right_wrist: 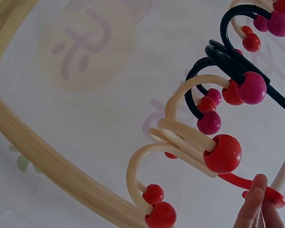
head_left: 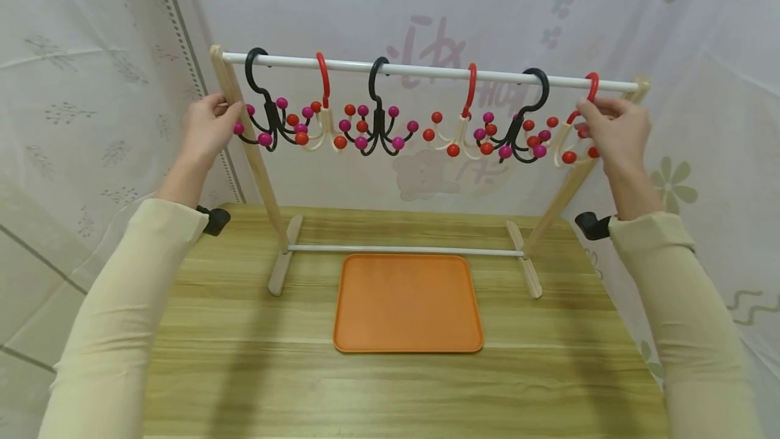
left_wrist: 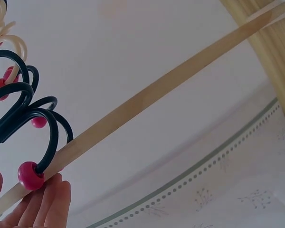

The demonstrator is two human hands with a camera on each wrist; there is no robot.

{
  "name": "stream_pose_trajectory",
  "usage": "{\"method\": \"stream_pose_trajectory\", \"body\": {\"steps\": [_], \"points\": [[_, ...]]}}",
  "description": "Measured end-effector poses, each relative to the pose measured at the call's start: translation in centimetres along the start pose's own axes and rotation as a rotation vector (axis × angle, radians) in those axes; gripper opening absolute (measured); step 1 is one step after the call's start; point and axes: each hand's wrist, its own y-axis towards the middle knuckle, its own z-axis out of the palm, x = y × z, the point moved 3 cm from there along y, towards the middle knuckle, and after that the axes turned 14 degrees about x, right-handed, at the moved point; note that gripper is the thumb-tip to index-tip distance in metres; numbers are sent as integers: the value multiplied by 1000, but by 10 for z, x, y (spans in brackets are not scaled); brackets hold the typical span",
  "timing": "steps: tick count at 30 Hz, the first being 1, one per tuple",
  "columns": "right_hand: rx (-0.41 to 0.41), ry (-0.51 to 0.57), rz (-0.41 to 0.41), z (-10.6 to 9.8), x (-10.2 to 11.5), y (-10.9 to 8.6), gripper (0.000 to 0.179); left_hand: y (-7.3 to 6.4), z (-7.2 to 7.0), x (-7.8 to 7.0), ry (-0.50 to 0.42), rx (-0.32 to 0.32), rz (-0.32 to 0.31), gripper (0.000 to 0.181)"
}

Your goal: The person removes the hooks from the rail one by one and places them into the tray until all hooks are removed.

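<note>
- Right hand [head_left: 618,131]: thumb and fingertips pinch the red hook [head_left: 594,87] of the end cream hanger [right_wrist: 192,159].
- Left hand [head_left: 207,131]: fingers curled round the left post [head_left: 258,168], bracing the rack.
- Handling, my judgement: light pinch, hook square over the bar; brace the post without pulling, lest the rack tip.
- Hanger: at the right end of the white bar [head_left: 426,72], high above the tabletop's [head_left: 396,391] far right corner.
- Hook end up, prongs below; long axis aslant, running down and leftward.
- Neighbouring black hanger [head_left: 516,129] leans likewise.
</note>
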Motion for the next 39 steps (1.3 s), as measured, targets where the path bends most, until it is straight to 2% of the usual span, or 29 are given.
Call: {"method": "stream_pose_trajectory", "body": {"steps": [10,19,24,33,39], "points": [[-47,37,-62,1,4,6,20,6,1,-6,132,-90,-35,51],[-37,79,-55,0,5,7,29,10,0,-8,193,-141,-62,46],[-31,90,-64,-2,10,5,34,10,-1,-7,210,-138,-46,45],[-14,247,-200,-10,23,-10,21,11,-3,-5,205,-126,-41,45],[-5,359,-246,-18,23,-23,29,13,-4,-4,194,-109,-44,46]]}}
